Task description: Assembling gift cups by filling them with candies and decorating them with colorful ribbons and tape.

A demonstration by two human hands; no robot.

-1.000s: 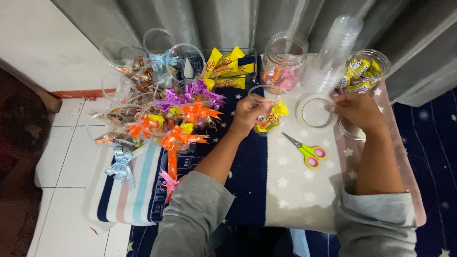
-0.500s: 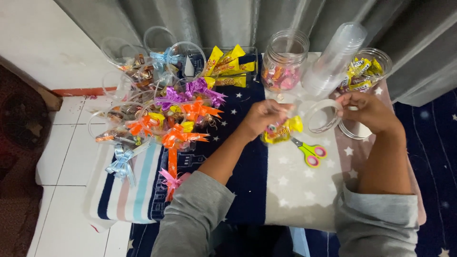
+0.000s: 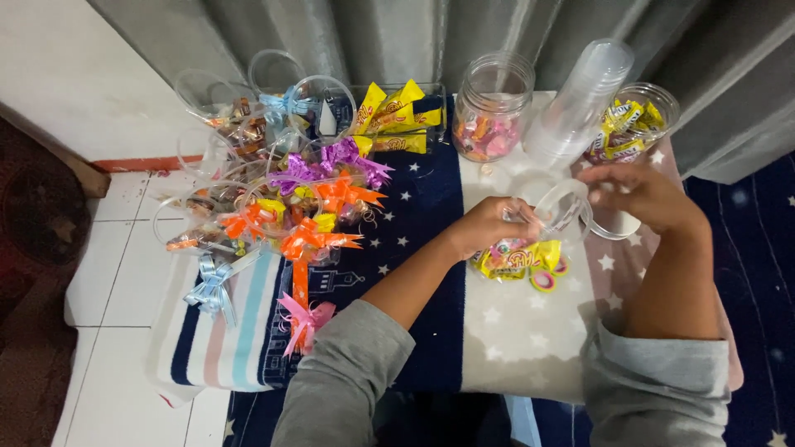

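Observation:
My left hand (image 3: 489,228) grips a clear plastic cup (image 3: 565,207), tilted over the star-patterned cloth, with yellow and pink wrapped candies (image 3: 517,261) at its lower end. My right hand (image 3: 646,194) comes in from the right, its fingertips on the cup's rim. A whitish tape roll (image 3: 617,228) lies partly hidden under that hand. A pink ring (image 3: 544,280) shows beneath the candies; what it belongs to is hidden.
A glass jar of pink candies (image 3: 493,108), a stack of clear cups (image 3: 580,103) and a jar of yellow candies (image 3: 629,124) stand at the back. Yellow candy packs (image 3: 397,120) lie beside them. Several candy-filled cups with coloured ribbon bows (image 3: 306,199) crowd the left.
My left hand has brought the candy-filled cup down and to the right, covering the scissors. My right hand has left the tape roll and reached the cup's rim.

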